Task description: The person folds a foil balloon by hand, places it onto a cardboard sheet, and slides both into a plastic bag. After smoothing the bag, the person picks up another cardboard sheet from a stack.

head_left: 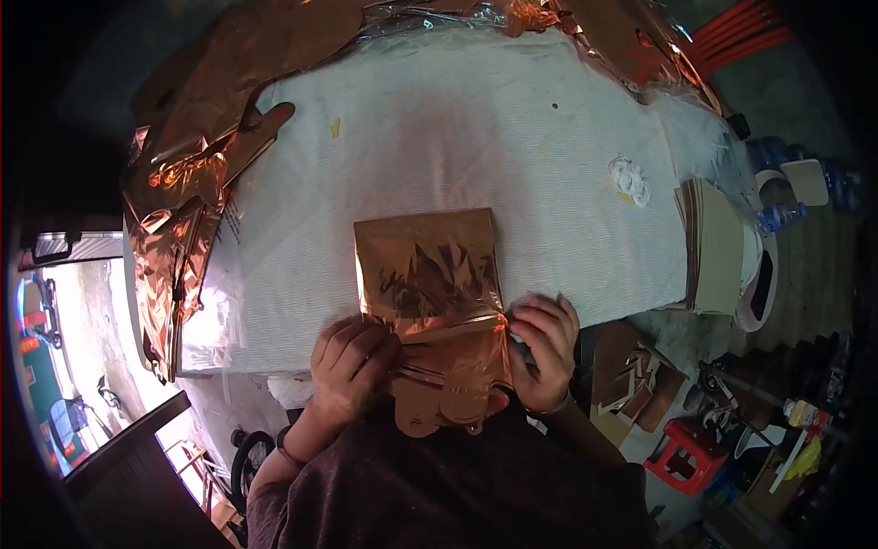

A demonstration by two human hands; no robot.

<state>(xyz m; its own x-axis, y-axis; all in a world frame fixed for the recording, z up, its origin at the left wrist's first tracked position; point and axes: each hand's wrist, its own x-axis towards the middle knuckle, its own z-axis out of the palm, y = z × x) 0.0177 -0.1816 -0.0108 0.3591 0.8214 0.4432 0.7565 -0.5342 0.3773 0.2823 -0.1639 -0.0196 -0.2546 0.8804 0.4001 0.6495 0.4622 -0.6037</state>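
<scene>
A folded copper-coloured foil sheet [430, 261] lies at the near edge of the table. Its upper part is flat and squarish. Below a crease the lower part hangs toward my body, ending in rounded tabs. My left hand [350, 364] grips its left side with curled fingers; the fingertips are partly hidden. On the opposite side, my right hand [541, 349] pinches the foil's edge near the crease, thumb below and fingers above.
White cloth [302, 210] covers the table. Copper foil pieces [192, 174] drape over its left and far edges. A cardboard stack [713, 247] and a crumpled white wad [629, 179] are at the right. A red stool [686, 456] stands on the floor.
</scene>
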